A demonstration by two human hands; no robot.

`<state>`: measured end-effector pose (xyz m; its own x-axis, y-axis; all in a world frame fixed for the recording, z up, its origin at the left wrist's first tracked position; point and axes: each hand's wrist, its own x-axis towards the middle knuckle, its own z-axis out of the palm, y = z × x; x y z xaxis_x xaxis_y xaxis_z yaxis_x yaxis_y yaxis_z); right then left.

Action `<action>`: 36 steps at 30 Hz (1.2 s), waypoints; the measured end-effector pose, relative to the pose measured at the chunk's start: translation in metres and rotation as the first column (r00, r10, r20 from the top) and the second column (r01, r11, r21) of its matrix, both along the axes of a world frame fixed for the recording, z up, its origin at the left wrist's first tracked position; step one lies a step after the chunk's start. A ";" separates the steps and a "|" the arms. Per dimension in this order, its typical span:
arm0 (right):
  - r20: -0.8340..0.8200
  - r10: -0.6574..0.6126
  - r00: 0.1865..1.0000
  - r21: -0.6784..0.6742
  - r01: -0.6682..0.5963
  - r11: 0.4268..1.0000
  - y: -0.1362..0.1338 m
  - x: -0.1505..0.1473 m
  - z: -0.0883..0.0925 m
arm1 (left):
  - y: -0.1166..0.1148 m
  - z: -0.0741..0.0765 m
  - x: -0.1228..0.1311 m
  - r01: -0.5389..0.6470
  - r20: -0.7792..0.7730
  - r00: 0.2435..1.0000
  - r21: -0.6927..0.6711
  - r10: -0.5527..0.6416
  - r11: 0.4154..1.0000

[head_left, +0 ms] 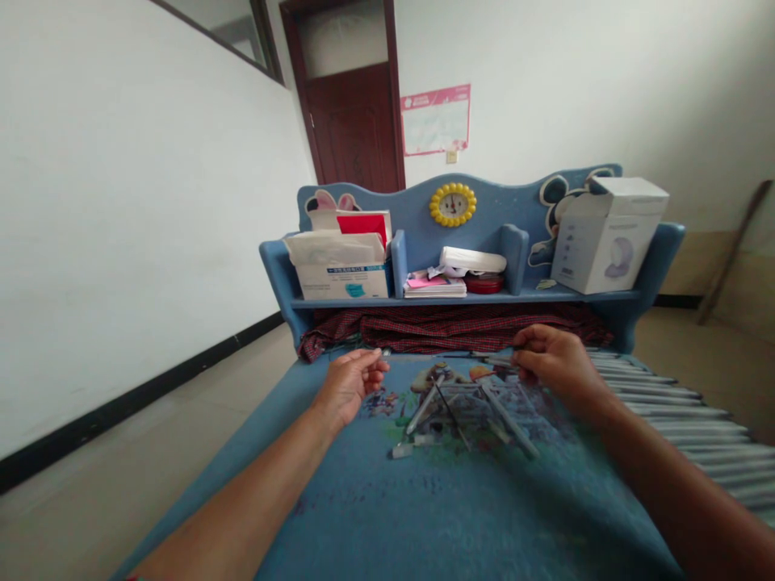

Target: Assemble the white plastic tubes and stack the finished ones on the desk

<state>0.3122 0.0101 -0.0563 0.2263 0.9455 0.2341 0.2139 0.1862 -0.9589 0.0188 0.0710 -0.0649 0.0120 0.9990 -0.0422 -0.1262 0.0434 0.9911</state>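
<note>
Observed left hand (351, 387) above the far left part of the blue painted desk (375, 516), with thumb and fingers drawn together at a small pale piece (386, 352); cannot tell of any actual grip on it. Observed right hand (554, 359) toward the far right corner, with thumb and forefinger pinched close; cannot confirm anything held. Found between the hands and nearer the front edge: loose, slender grey plastic-looking rods (513, 424), a thin dark stick (451, 413) lying among them, a short translucent cap (401, 452) just beside. Found along the right edge: a row of similar grey rods (684, 428). Noted at the far edge: bunched dark red plaid cloth (417, 329), beneath a blue shelf (398, 265) bearing a tall white carton (584, 242) at its right end.
</note>
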 end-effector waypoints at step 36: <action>0.954 0.141 0.265 -0.173 0.101 0.980 -0.004 -0.043 -0.001 | -0.020 -0.011 0.015 0.372 -0.943 0.328 0.178 0.050 0.911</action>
